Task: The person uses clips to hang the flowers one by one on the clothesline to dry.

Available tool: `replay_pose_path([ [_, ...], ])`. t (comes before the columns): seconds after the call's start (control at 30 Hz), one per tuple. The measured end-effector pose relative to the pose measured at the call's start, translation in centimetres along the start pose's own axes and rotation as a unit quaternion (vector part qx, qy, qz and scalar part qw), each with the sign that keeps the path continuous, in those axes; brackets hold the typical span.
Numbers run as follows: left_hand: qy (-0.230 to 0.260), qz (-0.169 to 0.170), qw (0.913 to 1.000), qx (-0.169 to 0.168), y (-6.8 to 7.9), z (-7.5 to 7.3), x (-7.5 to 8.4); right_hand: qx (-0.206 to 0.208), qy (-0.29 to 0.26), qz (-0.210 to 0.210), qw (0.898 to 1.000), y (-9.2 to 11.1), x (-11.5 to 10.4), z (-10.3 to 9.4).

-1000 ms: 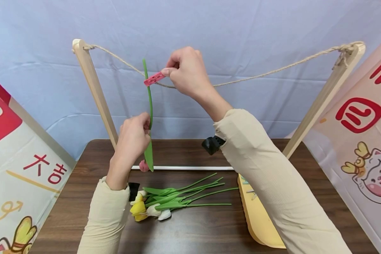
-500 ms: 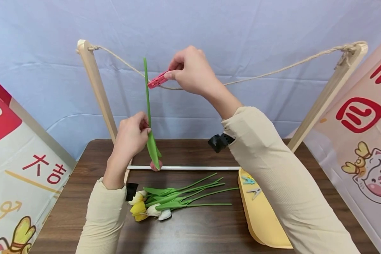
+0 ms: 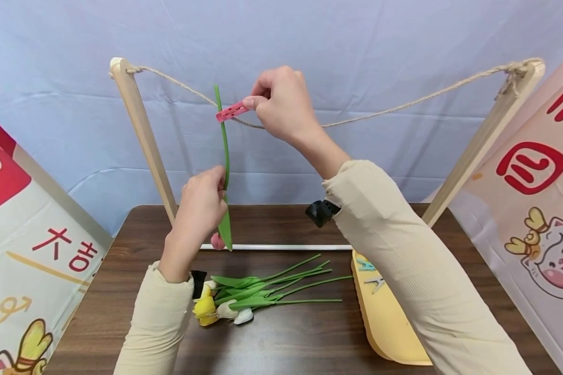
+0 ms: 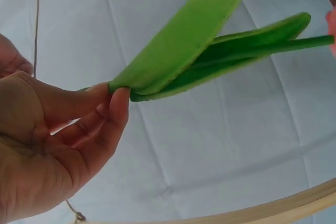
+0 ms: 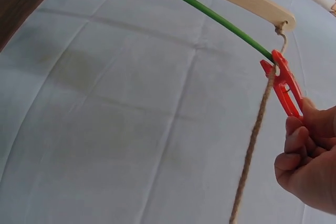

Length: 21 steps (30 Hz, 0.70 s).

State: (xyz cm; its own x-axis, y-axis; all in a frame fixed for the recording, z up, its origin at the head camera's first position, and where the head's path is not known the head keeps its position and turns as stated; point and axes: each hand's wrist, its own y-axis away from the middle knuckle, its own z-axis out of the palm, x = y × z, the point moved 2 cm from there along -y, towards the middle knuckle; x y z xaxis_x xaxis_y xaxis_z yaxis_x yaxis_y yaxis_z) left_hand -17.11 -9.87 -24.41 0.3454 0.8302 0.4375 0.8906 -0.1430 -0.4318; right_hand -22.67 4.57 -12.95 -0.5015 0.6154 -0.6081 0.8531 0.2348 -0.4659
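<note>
The inverted pink tulip (image 3: 227, 156) at ten o'clock in the head view, probably light and bendy, is pinched at the stem (image 5: 227, 25), likely its best hold, by the left hand (image 3: 202, 200), the pink clothespin (image 3: 232, 111) at eleven by the right hand (image 3: 283, 104).

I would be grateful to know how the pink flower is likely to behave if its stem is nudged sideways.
The pink flower would probably flex rather than snap, as its slender stem bows between the pink clothespin and the left hand. It seems light for its length, being mostly thin stem and leaves. Its low-hanging bloom might swing.
</note>
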Motion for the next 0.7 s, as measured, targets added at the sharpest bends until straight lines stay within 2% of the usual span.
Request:
replay_pose_path([
  [0.2,-0.003,-0.001,0.9999,-0.013,0.2,0.2,1.1,-0.018,-0.008,0.005,1.0,0.4,0.2,-0.3],
  [0.5,0.025,0.001,0.9993,-0.027,-0.1,0.5,0.2,-0.073,0.009,0.026,0.997,0.4,0.5,-1.7],
  [0.57,0.03,-0.001,0.9992,-0.028,-0.1,0.6,0.1,-0.069,0.011,0.023,0.997,0.4,0.5,-1.7],
  [0.7,0.043,-0.01,0.9989,-0.012,0.0,0.6,0.0,-0.033,0.007,0.009,0.999,0.4,0.5,-1.8],
])
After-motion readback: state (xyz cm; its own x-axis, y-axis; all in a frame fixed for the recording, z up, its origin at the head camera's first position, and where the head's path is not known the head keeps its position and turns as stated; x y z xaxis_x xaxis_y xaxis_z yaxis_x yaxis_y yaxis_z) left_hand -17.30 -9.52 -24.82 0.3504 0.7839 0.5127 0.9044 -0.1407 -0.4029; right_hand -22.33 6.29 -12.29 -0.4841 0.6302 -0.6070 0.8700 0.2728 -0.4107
